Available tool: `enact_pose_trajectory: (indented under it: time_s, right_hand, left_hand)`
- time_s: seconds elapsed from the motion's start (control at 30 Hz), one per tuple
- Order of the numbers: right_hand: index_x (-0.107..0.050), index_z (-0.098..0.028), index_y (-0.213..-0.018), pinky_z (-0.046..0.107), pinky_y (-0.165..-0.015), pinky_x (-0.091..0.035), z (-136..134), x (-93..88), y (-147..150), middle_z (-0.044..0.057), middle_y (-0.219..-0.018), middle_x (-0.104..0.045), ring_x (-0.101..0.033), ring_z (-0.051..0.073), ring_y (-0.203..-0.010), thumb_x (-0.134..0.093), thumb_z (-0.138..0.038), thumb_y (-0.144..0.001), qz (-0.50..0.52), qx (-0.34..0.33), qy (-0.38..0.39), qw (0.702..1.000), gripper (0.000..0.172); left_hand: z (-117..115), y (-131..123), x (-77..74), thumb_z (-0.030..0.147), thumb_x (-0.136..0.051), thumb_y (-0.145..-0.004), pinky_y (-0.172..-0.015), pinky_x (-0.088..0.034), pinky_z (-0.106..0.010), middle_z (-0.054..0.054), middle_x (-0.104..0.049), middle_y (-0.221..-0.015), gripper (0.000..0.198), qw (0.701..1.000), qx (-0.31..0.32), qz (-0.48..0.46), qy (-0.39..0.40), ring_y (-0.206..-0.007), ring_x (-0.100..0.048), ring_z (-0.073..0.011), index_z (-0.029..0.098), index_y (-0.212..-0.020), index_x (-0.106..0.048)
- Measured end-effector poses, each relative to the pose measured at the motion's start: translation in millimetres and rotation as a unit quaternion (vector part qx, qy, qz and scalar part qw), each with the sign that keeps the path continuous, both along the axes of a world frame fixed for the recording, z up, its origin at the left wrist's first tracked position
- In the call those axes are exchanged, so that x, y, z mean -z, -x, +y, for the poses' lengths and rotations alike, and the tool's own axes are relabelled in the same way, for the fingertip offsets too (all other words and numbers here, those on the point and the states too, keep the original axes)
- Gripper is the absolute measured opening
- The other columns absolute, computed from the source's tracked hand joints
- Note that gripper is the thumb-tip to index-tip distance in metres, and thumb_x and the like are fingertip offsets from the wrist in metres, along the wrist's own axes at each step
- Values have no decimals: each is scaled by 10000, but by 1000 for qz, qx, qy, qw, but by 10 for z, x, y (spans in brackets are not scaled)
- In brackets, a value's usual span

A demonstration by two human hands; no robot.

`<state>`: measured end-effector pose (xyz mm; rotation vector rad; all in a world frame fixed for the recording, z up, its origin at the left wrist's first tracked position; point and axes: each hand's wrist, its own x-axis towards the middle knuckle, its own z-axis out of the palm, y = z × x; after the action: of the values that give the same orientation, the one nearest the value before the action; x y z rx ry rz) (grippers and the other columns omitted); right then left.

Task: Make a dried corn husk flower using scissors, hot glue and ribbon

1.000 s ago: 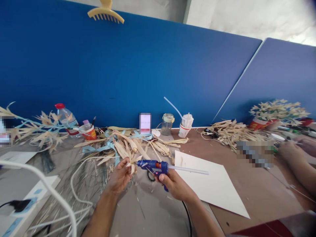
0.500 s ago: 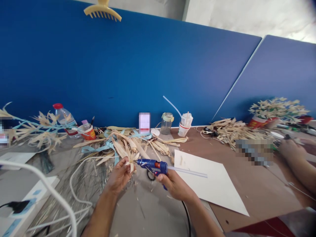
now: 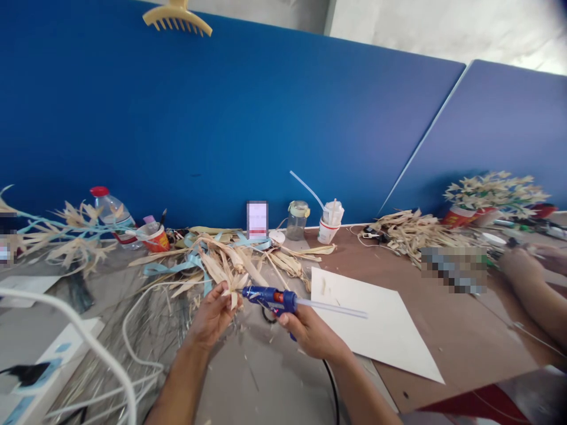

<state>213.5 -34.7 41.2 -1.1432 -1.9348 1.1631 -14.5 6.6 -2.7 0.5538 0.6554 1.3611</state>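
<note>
My left hand is closed, pinching a small pale flower of dried husk by its base. My right hand wraps round the handle of a blue hot glue gun, its nozzle pointing left at the flower's middle. Nozzle and petals look close together; whether they touch I cannot tell. A clear glue stick juts from the back of the gun. Just behind both hands lies a heap of dried husk strips with light blue ribbon among it.
At the left are a power strip and white cables. Behind stand a red-capped bottle, a paper cup, a phone and a jar. White board lies right; a co-worker's hands are beyond.
The glue gun's nozzle has come slightly closer to the flower. The whole view has shifted a little; both hands keep their grips.
</note>
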Motion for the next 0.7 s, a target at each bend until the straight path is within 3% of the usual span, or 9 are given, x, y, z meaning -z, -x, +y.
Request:
enact_pose_trajectory:
  time_s: [0.4,0.6,0.7]
  right_hand:
    - [-532,-168,-800,235,-551,-301,-9,28,46,-21,-660,-381,-350,121,-635,-375,-582,-908,-4,1,-8,1000,456]
    - [-571,-160,-861,240,-560,-320,-4,38,16,-14,-662,-401,-362,129,-638,-366,-605,-906,9,9,0,1000,491]
    - [-576,-162,-866,240,-567,-333,-9,37,26,-8,-669,-424,-382,135,-654,-373,-604,-906,7,5,-13,1000,488]
  left_hand:
    - [17,20,76,181,-853,-554,-637,-510,-239,54,-606,-593,321,1000,-13,-7,12,-560,-582,-101,181,-764,-610]
    - [3,15,51,220,-827,-610,-638,-497,-260,36,-570,-563,252,1000,16,5,-18,-569,-554,-118,177,-743,-617]
    - [5,15,52,192,-822,-613,-636,-495,-254,38,-575,-568,241,1000,2,4,-2,-554,-539,-113,194,-762,-634]
